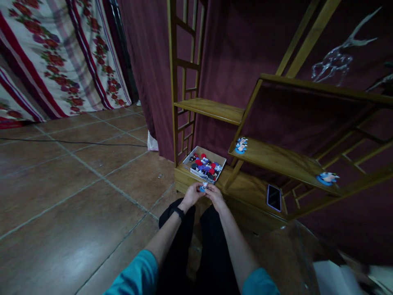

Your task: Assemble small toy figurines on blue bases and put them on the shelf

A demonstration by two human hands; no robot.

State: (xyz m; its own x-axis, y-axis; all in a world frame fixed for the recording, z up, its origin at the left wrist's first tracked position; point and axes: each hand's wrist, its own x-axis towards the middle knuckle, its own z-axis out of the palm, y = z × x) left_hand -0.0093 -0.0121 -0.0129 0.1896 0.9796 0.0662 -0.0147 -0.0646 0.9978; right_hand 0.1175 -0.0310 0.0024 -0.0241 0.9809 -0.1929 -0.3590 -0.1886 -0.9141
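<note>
Broadly, a wooden shelf unit (211, 110) takes up the middle and right, with a shallow box (216, 156) on its low base and a dark-screened device (274, 198) lying farther right. Just in front of the box, the left hand (192, 194) and right hand (215, 194) meet, fingertips of both pinching a blue-based figurine (202, 188). Similar toys (241, 146) sit near either end of one board; small red, purple and black pieces (205, 164) crowd the box.

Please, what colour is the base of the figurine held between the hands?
Blue base, seen in the head view.
</note>
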